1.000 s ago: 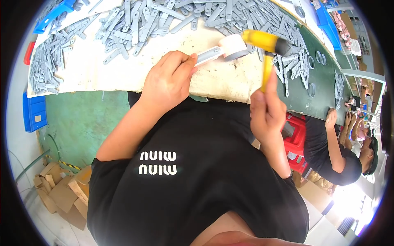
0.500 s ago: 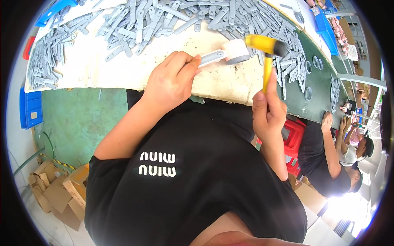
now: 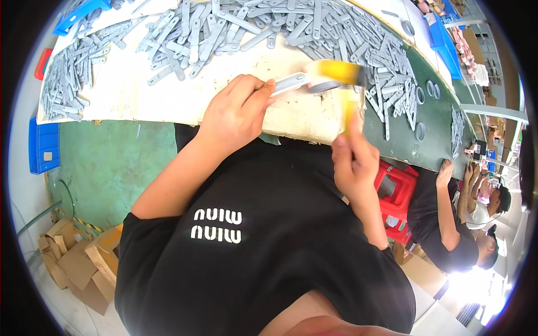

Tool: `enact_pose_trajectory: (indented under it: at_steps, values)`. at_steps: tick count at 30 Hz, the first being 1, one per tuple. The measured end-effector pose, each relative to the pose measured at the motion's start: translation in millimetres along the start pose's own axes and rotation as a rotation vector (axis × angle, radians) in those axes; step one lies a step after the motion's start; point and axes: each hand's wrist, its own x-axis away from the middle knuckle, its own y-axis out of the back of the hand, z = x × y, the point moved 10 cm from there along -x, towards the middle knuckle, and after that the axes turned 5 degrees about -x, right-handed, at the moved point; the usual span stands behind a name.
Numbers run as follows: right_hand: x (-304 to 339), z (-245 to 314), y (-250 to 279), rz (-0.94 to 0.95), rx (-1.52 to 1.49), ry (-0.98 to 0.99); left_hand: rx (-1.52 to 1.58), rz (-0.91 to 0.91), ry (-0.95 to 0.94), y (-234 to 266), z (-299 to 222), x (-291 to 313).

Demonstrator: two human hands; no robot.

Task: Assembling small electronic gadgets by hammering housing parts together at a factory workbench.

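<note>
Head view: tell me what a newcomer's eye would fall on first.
Probably the blurred yellow hammer in the right hand, its head overlapping a pale round piece near the table's front edge. Next, likely the left hand, left of it, gripping a grey handle that points toward that piece. Then the big heap of grey strips spread across the far side of the table.

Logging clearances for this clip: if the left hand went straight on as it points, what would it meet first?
Beyond the flat grey strip that the left hand holds, probably the pale, grey-rimmed round piece; depth between them is unclear.
</note>
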Motion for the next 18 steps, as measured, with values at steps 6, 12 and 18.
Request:
enact_pose_trajectory:
  at_steps: [6, 12, 18]
  values:
    - [-18.8, -5.7, -8.7, 0.197, 0.158, -0.145, 0.018, 0.005, 0.009, -0.4, 1.8, 0.6]
    - [-15.1, -11.6, -17.5, 0.230, 0.119, -0.144, 0.049, 0.021, 0.043, 1.3, 2.0, -1.3]
    - [-6.5, -5.2, 21.3, -0.172, -0.076, -0.036, 0.039, 0.007, 0.045, 0.7, 1.5, 1.1]
